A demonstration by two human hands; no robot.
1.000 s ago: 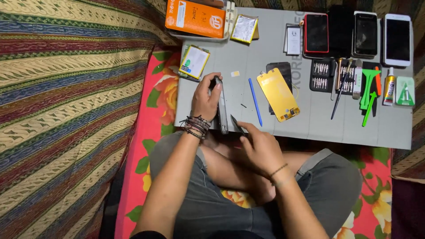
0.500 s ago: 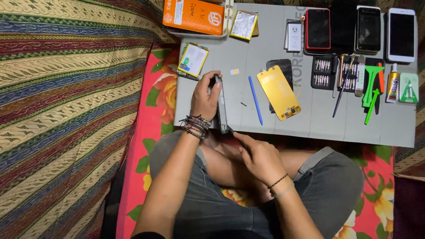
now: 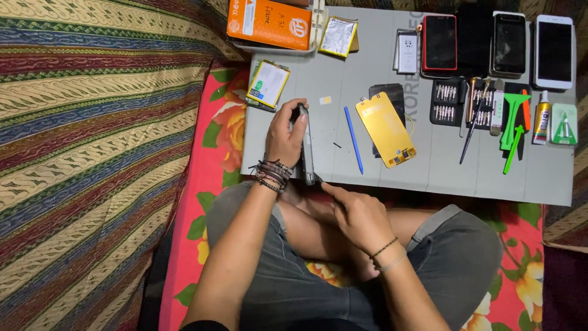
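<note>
My left hand grips a dark phone standing on its long edge at the near left of the grey work mat. My right hand sits just below the mat's front edge, its fingertips pinched at the phone's lower end; whether they hold a small tool is too small to tell. A blue stick tool lies right of the phone. Beyond it a yellow-backed display panel rests on a dark panel.
An orange box and small parts packets lie at the mat's back left. Several phones line the back edge. A screwdriver bit set, green pry tools and a glue tube lie at right. Striped cloth covers the left.
My right hand has slid a little down and right along the phone's lower end. My left hand keeps its grip on the upright phone.
</note>
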